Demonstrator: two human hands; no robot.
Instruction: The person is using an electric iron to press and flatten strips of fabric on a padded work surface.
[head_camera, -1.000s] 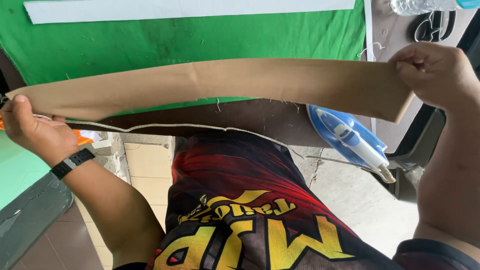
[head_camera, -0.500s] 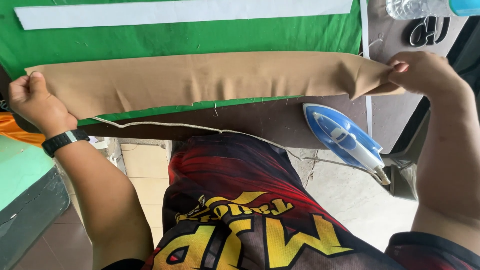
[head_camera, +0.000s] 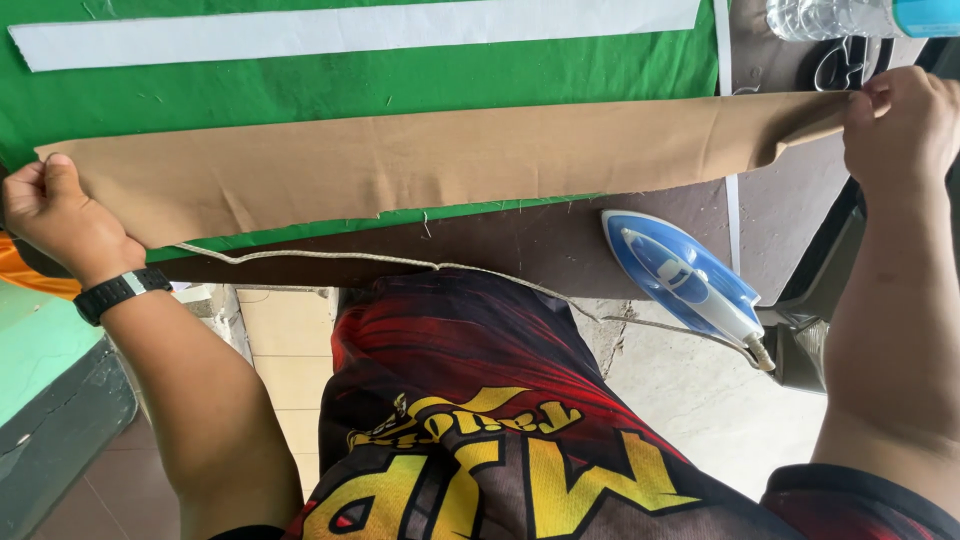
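— At the two ends of the tan fabric strip (head_camera: 430, 165), what has each grip got?

— Left hand (head_camera: 60, 215) is closed in a fist on the strip's left end, thumb on top. Right hand (head_camera: 900, 125) pinches the right end between fingertips and thumb, where the cloth bunches into a fold.

— And the strip itself?

— It's stretched out lengthwise between them, lying across the green cloth (head_camera: 350, 90) that covers the surface, its lower edge near the brown front edge.

— What's around it?

— A long white strip (head_camera: 360, 30) lies farther back on the green, well apart. A blue and white iron (head_camera: 685, 275) sits at the front right, just beneath the strip's right part. A clear plastic bottle (head_camera: 830, 18) lies near the right hand, at the top.
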